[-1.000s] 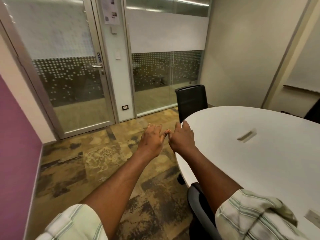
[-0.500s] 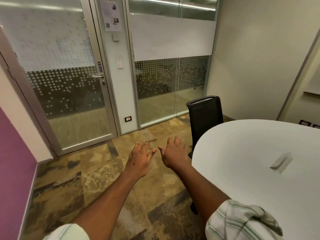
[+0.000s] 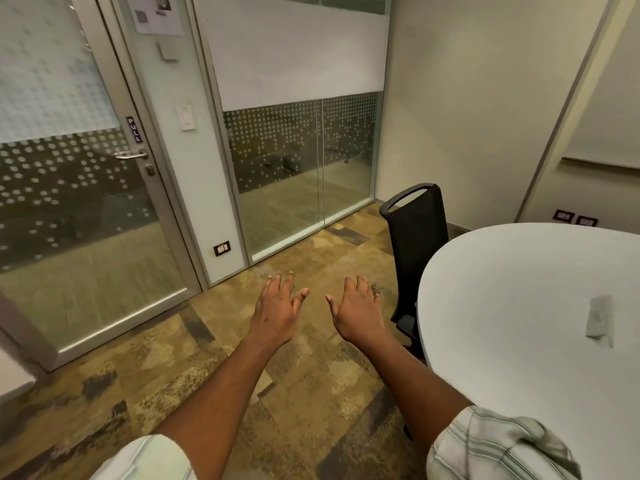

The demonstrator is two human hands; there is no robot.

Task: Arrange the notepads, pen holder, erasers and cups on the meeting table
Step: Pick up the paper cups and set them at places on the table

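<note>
A glazed wall (image 3: 304, 150) with frosted bands and a dotted pattern filled the far side of the room. A glass door (image 3: 69, 202) of the same pattern stood closed at its left. A mottled brown and tan carpet floor (image 3: 156, 375) ran from the door to the near edge of the view.

The white, round-ended counter (image 3: 519, 289) took up the right side, and its curved end pointed toward the glazing. A black high-backed chair (image 3: 417, 244) stood tucked against that curved end, with its back toward the glass.

Two bare forearms reached forward from striped short sleeves, the left sleeve (image 3: 145, 459) and the right sleeve (image 3: 495, 445) at the bottom edge. The left hand (image 3: 277, 310) hung palm down over the carpet with its fingers spread wide and straight, holding nothing. The right hand (image 3: 356, 313) hung beside it in the same way, spread and empty, just left of the chair and short of the counter's edge. The two thumbs pointed at each other with a clear gap between them.

A small grey flap (image 3: 598, 320) lay on the counter top, well apart from both hands. A paper notice (image 3: 156, 12) was stuck high on the panel beside the door. A metal lever handle (image 3: 131, 154) sat on the door under a dark PULL label (image 3: 133, 129). A wall socket (image 3: 222, 249) sat low on the panel. A ring (image 3: 375, 291) showed on a finger of the right hand.
</note>
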